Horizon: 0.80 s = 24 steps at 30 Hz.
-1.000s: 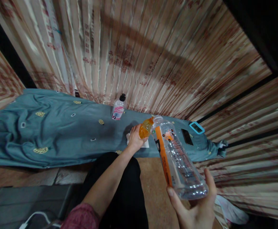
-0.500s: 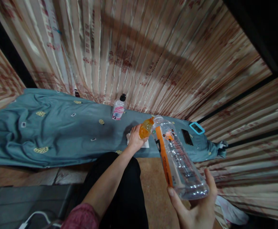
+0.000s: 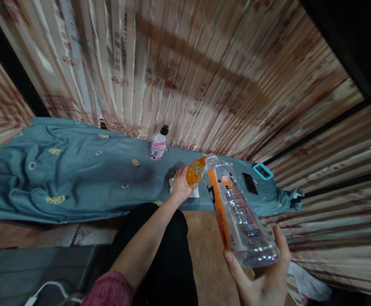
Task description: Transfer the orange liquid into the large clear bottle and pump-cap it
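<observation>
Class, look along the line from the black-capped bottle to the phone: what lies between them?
In the head view, the orange bottle in the left hand and the neck of the clear bottle in the right hand.

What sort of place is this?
Probably a curtained-off living space, perhaps in a dormitory: patterned curtains hang close behind, a dark post slants at the left, and a pineapple-print cloth covers a long surface.

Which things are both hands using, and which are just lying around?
In use:
- large clear plastic bottle with orange label: right hand
- small translucent orange bottle: left hand

Probably just around:
- clear bottle with pink label, black top
- black rectangular phone
- blue-rimmed device
</observation>
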{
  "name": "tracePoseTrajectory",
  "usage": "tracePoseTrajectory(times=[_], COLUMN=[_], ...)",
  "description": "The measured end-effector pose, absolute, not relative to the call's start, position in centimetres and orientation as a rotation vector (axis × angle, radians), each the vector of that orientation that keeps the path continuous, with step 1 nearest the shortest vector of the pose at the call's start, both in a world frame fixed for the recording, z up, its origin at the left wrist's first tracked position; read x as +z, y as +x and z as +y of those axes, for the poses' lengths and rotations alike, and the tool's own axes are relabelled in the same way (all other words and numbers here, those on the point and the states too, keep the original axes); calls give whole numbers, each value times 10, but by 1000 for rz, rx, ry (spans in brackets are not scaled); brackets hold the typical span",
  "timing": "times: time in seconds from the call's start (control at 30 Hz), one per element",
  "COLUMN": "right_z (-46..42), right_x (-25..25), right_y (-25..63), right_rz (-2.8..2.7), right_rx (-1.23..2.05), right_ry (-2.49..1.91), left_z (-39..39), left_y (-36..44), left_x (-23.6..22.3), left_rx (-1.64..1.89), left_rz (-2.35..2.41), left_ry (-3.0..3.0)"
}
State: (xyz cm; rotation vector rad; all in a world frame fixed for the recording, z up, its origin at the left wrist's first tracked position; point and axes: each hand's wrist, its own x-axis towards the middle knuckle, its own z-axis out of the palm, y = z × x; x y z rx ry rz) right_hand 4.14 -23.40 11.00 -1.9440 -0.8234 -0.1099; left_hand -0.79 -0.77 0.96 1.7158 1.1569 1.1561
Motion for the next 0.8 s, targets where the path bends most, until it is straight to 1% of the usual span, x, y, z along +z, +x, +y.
tracePoseTrajectory(times=[0.8], right_z=[-236], right_x=[110], right_y=[43], right_rz=[-858], right_rx=[-97], right_ry=[-1960], left_z=[-9], left_y=[-9], left_x=[12], left_rx=[1160], left_rz=[1174], left_ry=[1720])
